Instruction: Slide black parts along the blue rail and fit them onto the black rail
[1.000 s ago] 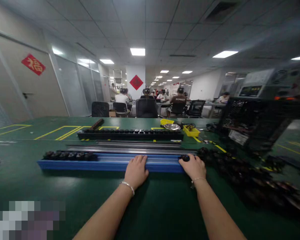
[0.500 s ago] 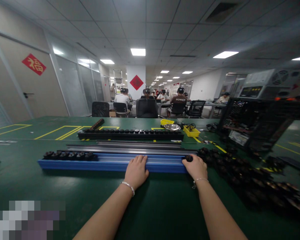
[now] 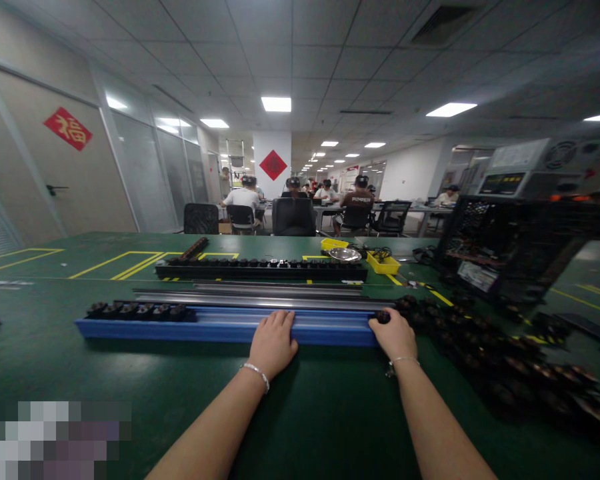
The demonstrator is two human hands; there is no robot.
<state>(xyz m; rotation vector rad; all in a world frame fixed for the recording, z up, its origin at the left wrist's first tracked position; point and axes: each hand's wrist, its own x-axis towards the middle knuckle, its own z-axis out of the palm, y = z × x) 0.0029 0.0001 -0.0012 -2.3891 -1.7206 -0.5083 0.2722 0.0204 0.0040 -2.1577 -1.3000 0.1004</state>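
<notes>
A long blue channel rail (image 3: 220, 335) lies crosswise before me. My left hand (image 3: 273, 343) grips its near wall around the middle, fingers reaching over the top into the channel. At the rail's right end, my right hand (image 3: 399, 332) pinches a small round black part (image 3: 381, 317) between thumb and fingers; its lower side is hidden. A row of several similar black parts (image 3: 140, 311) sits in the left end of the rail. The bare channel (image 3: 225, 317) shows between that row and my left hand.
Silvery rails (image 3: 275, 300) lie just behind. Farther back is a black rail (image 3: 260, 272) carrying black parts. Yellow bins (image 3: 384, 264) and a metal dish (image 3: 345, 255) stand beyond. Loose black parts (image 3: 510, 353) heap at right, near an open computer case (image 3: 500, 253). People sit in the background.
My right hand has shifted slightly to the right along the rail with the black part. My left hand and the rail look unmoved.
</notes>
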